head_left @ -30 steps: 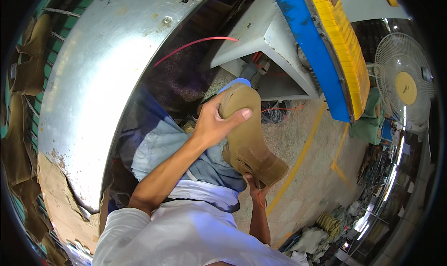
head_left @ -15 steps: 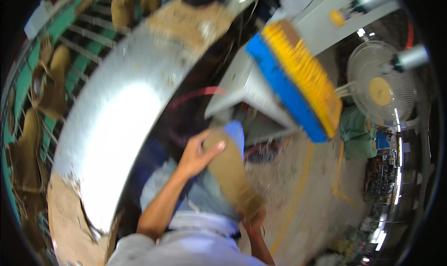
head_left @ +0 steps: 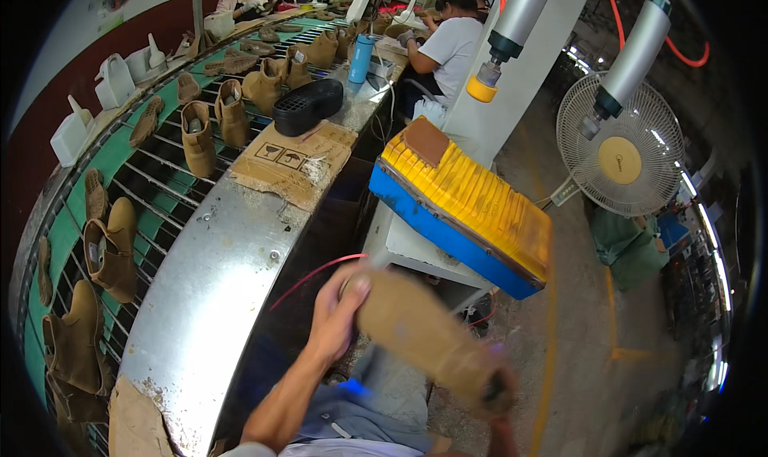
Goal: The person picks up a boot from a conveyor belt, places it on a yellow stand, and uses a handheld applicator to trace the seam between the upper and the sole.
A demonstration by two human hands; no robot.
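Observation:
A tan suede boot [head_left: 428, 329], smeared by motion, lies slantwise over my lap with its dark opening toward the lower right. My left hand [head_left: 340, 301] is closed on its upper-left end, thumb across the top. At the opening end is my right hand [head_left: 502, 437], blurred and mostly hidden behind the boot, gripping it there. Just beyond the boot stands a press with a yellow ribbed pad [head_left: 480, 189] on a blue base [head_left: 448, 231]. A flat brown piece [head_left: 426, 146] rests on the pad's far end.
Left of me curves a metal ledge [head_left: 200, 273] with cardboard [head_left: 292, 161] and a black sole [head_left: 308, 106]. Tan boots [head_left: 112, 249] stand on the roller rack [head_left: 160, 193]. Cylinders [head_left: 636, 53] hang above the press, near a fan [head_left: 620, 157]. A co-worker [head_left: 452, 45] sits farther back.
My view has tilted up, showing more of the rack and co-workers. The boot has swung toward a flatter slant, its opening end now farther right. Both hands stay at its ends.

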